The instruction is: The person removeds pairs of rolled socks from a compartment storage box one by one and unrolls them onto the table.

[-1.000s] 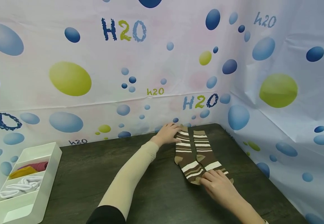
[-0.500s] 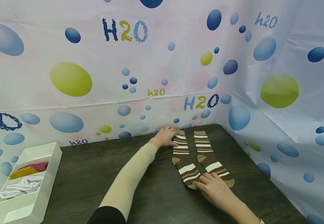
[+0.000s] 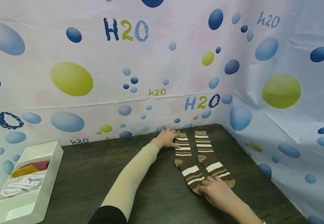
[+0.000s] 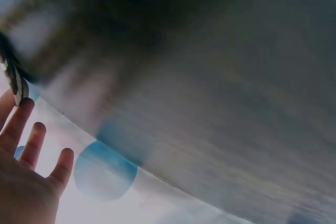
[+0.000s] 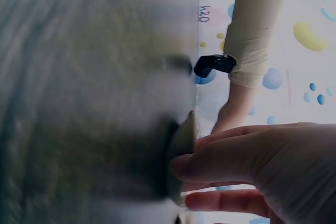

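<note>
Bench [image 3: 89, 177]: I confirm it as the carrier. White divided box [image 3: 51, 174]: at its left edge. Left sock [image 3: 186, 158] and right sock [image 3: 206, 152]: striped, side by side, apart, toward the far right corner, cuffs near the far edge. Status, in my judgement: both laid out flat; pairing not yet done, since neither is folded or overlaps the other. Right hand [image 3: 215, 189]: I read its fingers as pinching the left sock's toe. Left hand [image 3: 165, 138]: at that sock's cuff; I cannot tell whether its fingers grasp. White cloth [image 3: 29, 182], burgundy cloth [image 3: 41, 165], yellow cloth [image 3: 25, 170]: stowed in two box compartments.
</note>
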`<state>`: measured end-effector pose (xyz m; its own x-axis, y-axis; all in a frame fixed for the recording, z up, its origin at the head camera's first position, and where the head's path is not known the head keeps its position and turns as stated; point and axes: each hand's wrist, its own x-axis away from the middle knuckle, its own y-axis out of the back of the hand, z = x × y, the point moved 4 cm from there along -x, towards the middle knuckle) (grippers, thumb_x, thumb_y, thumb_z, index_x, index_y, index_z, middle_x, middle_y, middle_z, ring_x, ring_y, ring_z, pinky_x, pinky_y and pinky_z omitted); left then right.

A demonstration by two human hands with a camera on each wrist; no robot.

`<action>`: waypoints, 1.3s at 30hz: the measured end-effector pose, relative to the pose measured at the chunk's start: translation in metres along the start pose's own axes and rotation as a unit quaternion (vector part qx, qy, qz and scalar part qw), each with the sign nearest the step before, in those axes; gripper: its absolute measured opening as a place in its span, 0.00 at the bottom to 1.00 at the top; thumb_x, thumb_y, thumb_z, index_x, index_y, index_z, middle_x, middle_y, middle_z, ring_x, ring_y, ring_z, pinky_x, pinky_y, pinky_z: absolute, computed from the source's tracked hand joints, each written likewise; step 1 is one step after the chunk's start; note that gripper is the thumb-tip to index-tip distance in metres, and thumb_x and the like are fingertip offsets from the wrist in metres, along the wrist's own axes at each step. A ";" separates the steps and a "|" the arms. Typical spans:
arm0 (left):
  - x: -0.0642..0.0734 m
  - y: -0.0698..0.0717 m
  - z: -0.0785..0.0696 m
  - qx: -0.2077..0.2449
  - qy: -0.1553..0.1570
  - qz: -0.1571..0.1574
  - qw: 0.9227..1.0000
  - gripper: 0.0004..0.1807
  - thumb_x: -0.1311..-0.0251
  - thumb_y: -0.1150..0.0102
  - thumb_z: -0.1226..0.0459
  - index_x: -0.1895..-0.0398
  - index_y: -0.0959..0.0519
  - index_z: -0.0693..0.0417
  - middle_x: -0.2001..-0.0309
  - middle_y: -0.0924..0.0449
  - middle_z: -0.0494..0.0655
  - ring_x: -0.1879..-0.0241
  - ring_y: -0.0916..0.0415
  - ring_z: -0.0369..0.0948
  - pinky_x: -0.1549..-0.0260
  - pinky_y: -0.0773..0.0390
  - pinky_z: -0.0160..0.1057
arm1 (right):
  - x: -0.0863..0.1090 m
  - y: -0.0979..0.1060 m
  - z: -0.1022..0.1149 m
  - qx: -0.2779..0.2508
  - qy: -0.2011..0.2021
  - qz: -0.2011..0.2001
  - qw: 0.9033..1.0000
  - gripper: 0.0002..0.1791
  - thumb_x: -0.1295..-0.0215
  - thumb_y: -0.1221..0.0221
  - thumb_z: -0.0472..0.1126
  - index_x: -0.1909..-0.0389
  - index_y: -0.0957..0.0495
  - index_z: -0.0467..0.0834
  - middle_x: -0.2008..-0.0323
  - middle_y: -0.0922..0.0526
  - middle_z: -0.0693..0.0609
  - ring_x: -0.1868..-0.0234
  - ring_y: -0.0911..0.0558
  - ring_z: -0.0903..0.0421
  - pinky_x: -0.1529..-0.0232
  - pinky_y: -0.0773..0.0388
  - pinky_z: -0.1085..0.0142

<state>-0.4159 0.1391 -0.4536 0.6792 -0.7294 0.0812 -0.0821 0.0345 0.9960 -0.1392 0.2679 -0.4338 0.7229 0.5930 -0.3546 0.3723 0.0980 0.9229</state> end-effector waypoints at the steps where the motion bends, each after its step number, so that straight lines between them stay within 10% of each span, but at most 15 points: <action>1: 0.000 0.000 0.000 0.001 0.000 0.002 1.000 0.40 0.45 0.44 0.33 0.32 0.30 0.41 0.30 0.33 0.41 0.28 0.43 0.46 0.33 0.37 0.54 | 0.001 0.001 -0.001 -0.007 -0.008 0.016 1.000 0.15 0.57 0.29 0.35 0.83 0.24 0.56 0.81 0.28 0.65 0.74 0.33 0.64 0.71 0.38 0.69; 10: 0.003 0.001 -0.001 0.004 0.005 0.015 1.000 0.38 0.45 0.45 0.32 0.34 0.29 0.39 0.31 0.33 0.41 0.29 0.43 0.46 0.33 0.36 0.56 | 0.005 0.007 -0.009 -0.074 -0.042 0.107 0.991 0.11 0.51 0.29 0.38 0.76 0.21 0.57 0.75 0.26 0.68 0.72 0.34 0.67 0.72 0.42 0.71; 21: 0.042 0.057 0.012 -0.022 -0.007 -0.062 0.998 0.38 0.41 0.48 0.33 0.31 0.31 0.38 0.30 0.35 0.46 0.29 0.40 0.47 0.36 0.35 0.59 | -0.013 0.047 -0.024 -0.021 -0.010 0.022 0.999 0.13 0.53 0.26 0.44 0.65 0.18 0.54 0.66 0.19 0.63 0.64 0.21 0.60 0.64 0.25 0.61; 26: 0.078 0.082 0.018 -0.053 -0.023 -0.104 0.993 0.36 0.40 0.50 0.33 0.33 0.30 0.39 0.33 0.32 0.46 0.31 0.38 0.48 0.38 0.33 0.59 | -0.024 0.066 -0.032 0.009 0.008 -0.033 0.999 0.10 0.48 0.28 0.48 0.66 0.18 0.54 0.68 0.19 0.62 0.66 0.22 0.62 0.66 0.27 0.63; 32: 0.136 0.101 0.023 -0.086 -0.033 -0.140 0.986 0.33 0.38 0.51 0.35 0.34 0.29 0.39 0.36 0.28 0.45 0.34 0.34 0.48 0.39 0.31 0.57 | -0.043 0.075 -0.036 0.026 0.046 -0.091 0.994 0.35 0.25 0.74 0.61 0.67 0.18 0.53 0.68 0.19 0.60 0.65 0.21 0.59 0.66 0.25 0.60; 39: 0.223 0.103 0.029 -0.110 -0.035 -0.193 0.974 0.30 0.38 0.47 0.38 0.38 0.24 0.43 0.41 0.23 0.46 0.39 0.29 0.48 0.45 0.27 0.55 | -0.075 0.069 -0.023 -0.002 0.100 -0.112 0.989 0.33 0.23 0.71 0.59 0.66 0.18 0.52 0.68 0.19 0.59 0.65 0.21 0.58 0.63 0.26 0.61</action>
<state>-0.2944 -0.0399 -0.3341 0.5761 -0.7622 -0.2952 0.3327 -0.1113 0.9365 -0.1809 0.2488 -0.3403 0.4934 0.7015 -0.5142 0.5075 0.2480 0.8252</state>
